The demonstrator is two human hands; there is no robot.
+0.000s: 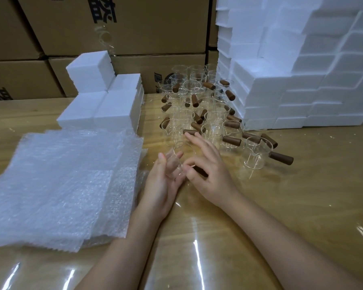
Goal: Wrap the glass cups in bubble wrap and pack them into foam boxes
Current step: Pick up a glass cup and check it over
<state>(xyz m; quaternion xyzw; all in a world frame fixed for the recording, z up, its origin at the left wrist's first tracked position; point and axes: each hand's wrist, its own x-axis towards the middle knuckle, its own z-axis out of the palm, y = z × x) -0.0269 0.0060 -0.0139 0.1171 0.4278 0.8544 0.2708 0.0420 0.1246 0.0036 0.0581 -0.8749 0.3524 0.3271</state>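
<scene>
Fetch step: left grip (164,181) and right grip (210,174) both clasp glass cup (176,162); next, set gently on bubble wrap (61,185) at left

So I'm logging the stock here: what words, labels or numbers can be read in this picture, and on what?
Top brown cardboard carton: large black Chinese characters, cut off, not readable whole.
Lower-left brown carton: black characters, half hidden by the wooden table.
Carton behind the clear glass cups: black print, mostly hidden.
White foam boxes, bubble wrap sheets: no text.
</scene>
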